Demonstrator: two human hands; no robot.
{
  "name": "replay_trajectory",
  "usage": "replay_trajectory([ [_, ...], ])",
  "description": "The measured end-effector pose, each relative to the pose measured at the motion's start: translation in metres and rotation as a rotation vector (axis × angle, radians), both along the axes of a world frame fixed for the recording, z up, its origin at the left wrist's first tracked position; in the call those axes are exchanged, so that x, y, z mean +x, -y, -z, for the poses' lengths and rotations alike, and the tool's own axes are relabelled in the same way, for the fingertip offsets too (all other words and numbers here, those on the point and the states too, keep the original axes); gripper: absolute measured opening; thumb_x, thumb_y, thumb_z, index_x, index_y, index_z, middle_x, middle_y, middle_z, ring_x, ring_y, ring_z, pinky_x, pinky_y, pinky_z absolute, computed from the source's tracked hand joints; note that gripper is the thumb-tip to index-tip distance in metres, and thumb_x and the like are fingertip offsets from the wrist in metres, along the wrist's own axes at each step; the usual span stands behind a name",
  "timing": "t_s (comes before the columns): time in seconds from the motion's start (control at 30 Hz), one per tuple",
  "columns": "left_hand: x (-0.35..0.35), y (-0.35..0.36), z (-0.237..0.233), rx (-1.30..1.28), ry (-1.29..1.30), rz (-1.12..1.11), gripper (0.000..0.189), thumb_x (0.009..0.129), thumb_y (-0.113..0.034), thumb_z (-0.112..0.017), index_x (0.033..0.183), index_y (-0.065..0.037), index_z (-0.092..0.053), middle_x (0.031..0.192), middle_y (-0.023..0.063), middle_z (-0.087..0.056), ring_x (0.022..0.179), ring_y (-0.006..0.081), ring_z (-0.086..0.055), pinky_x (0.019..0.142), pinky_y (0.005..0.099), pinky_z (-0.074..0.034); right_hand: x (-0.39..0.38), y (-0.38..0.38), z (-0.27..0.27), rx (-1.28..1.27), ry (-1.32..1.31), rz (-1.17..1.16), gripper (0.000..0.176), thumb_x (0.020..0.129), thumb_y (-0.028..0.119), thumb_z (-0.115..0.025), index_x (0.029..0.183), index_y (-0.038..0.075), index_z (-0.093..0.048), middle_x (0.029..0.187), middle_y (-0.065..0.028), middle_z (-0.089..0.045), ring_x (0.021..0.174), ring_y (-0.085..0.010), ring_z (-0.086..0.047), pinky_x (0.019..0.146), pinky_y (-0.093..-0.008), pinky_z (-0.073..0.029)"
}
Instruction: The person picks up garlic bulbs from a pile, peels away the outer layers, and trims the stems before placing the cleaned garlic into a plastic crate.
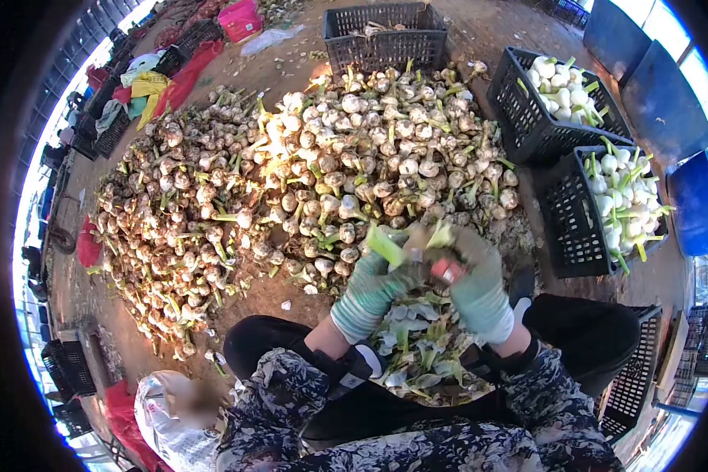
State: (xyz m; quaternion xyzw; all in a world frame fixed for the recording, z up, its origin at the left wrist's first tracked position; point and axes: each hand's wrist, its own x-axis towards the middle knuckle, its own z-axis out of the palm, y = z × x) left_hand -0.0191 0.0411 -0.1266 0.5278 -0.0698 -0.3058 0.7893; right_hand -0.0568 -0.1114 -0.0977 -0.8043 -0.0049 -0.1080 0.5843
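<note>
My left hand (374, 287), in a green and white glove, is closed around a garlic bulb with a green stem (386, 245), partly hidden by the fingers. Close beside it, my right hand (476, 283) wears a matching glove and grips a small tool with a red part (448, 271); motion blurs its shape. Both hands meet above a heap of leafy peelings (421, 338) between my legs. In front of them spreads a large pile of unpeeled garlic bulbs (354, 149).
Two black crates (562, 212) of cleaned white bulbs (562, 90) stand at the right. Another black crate (385, 49) is behind the pile. A pink container (240, 20) and coloured sacks (148, 88) lie at the upper left.
</note>
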Motion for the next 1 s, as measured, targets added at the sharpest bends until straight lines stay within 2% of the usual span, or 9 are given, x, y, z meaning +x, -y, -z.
replay_trajectory([
  [0.1, 0.001, 0.002, -0.003, -0.110, -0.152, -0.007, 0.068, 0.067, -0.031, -0.073, 0.120, 0.001, -0.043, 0.108, 0.0074, -0.055, 0.093, 0.0148, -0.054, 0.083, 0.0271, -0.043, 0.029, 0.020, 0.042, 0.584, -0.123, 0.212, 0.018, 0.078, -0.001, -0.053, 0.096, 0.000, -0.059, 0.087, -0.0083, -0.062, 0.073, -0.0112, -0.056, 0.065, -0.0234, -0.046],
  [0.23, 0.010, -0.004, 0.009, -0.171, -0.200, 0.016, 0.068, 0.066, -0.028, -0.070, 0.120, 0.003, -0.043, 0.108, 0.0088, -0.055, 0.094, 0.0174, -0.055, 0.084, 0.0282, -0.043, 0.017, 0.016, 0.050, 0.265, -0.139, 0.133, 0.026, 0.076, 0.000, -0.059, 0.102, -0.002, -0.055, 0.090, -0.0052, -0.061, 0.079, -0.0107, -0.057, 0.069, -0.0217, -0.045],
  [0.43, 0.021, -0.008, 0.004, -0.150, -0.170, -0.207, 0.044, 0.071, -0.008, -0.061, 0.112, 0.001, -0.050, 0.101, 0.0095, -0.057, 0.087, 0.0189, -0.056, 0.079, 0.0302, -0.046, 0.005, 0.017, 0.050, 0.963, -0.150, 0.285, 0.025, 0.081, 0.004, -0.054, 0.106, 0.004, -0.054, 0.093, -0.0069, -0.061, 0.079, -0.0140, -0.059, 0.064, -0.0256, -0.050],
  [0.57, 0.028, -0.009, 0.007, -0.269, -0.440, -0.207, 0.034, 0.075, -0.015, -0.059, 0.105, -0.001, -0.052, 0.086, 0.0070, -0.056, 0.079, 0.0210, -0.056, 0.069, 0.0315, -0.048, 0.003, 0.012, 0.021, 0.542, -0.238, -0.056, 0.023, 0.085, 0.008, -0.048, 0.108, 0.005, -0.052, 0.089, -0.0052, -0.059, 0.076, -0.0168, -0.059, 0.066, -0.0279, -0.052],
  [0.7, 0.026, -0.008, -0.005, -0.289, -0.407, -0.301, 0.026, 0.084, -0.029, -0.054, 0.082, -0.003, -0.053, 0.071, 0.0040, -0.053, 0.063, 0.0154, -0.053, 0.056, 0.0272, -0.046, 0.005, 0.006, 0.008, 1.023, -0.151, 0.056, 0.025, 0.080, 0.008, -0.055, 0.104, 0.002, -0.055, 0.086, -0.0093, -0.062, 0.077, -0.0139, -0.060, 0.068, -0.0242, -0.048],
  [0.77, 0.029, -0.012, -0.004, -0.376, -0.303, -0.313, 0.026, 0.083, -0.027, -0.054, 0.080, -0.002, -0.054, 0.071, 0.0042, -0.054, 0.062, 0.0142, -0.053, 0.056, 0.0261, -0.045, 0.007, 0.041, 0.056, 0.778, -0.259, 0.136, 0.028, 0.080, 0.016, -0.058, 0.104, 0.002, -0.055, 0.080, -0.0100, -0.063, 0.070, -0.0158, -0.060, 0.064, -0.0303, -0.049],
  [0.83, 0.030, -0.014, -0.016, -0.317, -0.276, -0.330, 0.024, 0.082, -0.026, -0.054, 0.080, -0.002, -0.055, 0.071, 0.0044, -0.054, 0.062, 0.0139, -0.053, 0.057, 0.0261, -0.045, -0.005, 0.050, 0.079, -0.770, -0.512, -0.449, 0.038, 0.079, 0.021, -0.058, 0.109, -0.001, -0.050, 0.076, -0.0139, -0.062, 0.064, -0.0212, -0.060, 0.060, -0.0342, -0.049],
  [0.97, 0.024, -0.014, -0.005, -0.155, -0.149, -0.357, 0.021, 0.083, -0.023, -0.054, 0.088, -0.003, -0.056, 0.074, 0.0034, -0.055, 0.066, 0.0115, -0.053, 0.058, 0.0245, -0.045, -0.012, 0.036, 0.075, -0.686, -0.292, -0.329, 0.046, 0.078, 0.019, -0.059, 0.115, -0.004, -0.044, 0.073, -0.0198, -0.059, 0.060, -0.0263, -0.058, 0.057, -0.0338, -0.048],
  [1.0, 0.022, -0.010, 0.000, -0.155, -0.150, -0.358, 0.021, 0.083, -0.023, -0.054, 0.088, -0.003, -0.056, 0.074, 0.0034, -0.055, 0.066, 0.0115, -0.053, 0.058, 0.0245, -0.045, 0.001, 0.016, 0.035, -0.103, -0.501, -0.257, 0.050, 0.077, 0.020, -0.060, 0.117, -0.004, -0.041, 0.076, -0.0198, -0.059, 0.061, -0.0262, -0.058, 0.057, -0.0332, -0.048],
])
